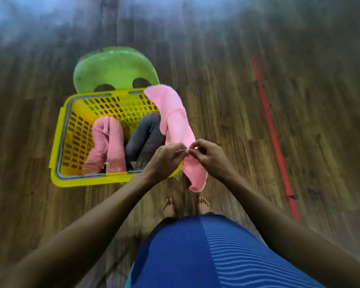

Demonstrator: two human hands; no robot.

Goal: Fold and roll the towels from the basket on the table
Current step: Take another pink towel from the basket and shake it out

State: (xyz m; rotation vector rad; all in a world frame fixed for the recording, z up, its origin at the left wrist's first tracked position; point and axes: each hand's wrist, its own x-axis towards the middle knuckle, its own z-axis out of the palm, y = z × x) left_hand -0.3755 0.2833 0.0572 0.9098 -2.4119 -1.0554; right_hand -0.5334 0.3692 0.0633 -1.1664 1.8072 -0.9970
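Observation:
A yellow perforated basket stands on the wooden floor, left of centre. Inside it lie a dusty-pink towel and a dark grey towel. A light pink towel hangs in the air over the basket's right edge. My left hand and my right hand pinch its edge close together, fingertips almost touching. The towel drapes above and below the hands, its lower end hanging near my bare feet.
A green plastic chair stands just behind the basket. A red tape line runs along the floor on the right. My bare feet stand on wood planks just in front of the basket. The view is blurred.

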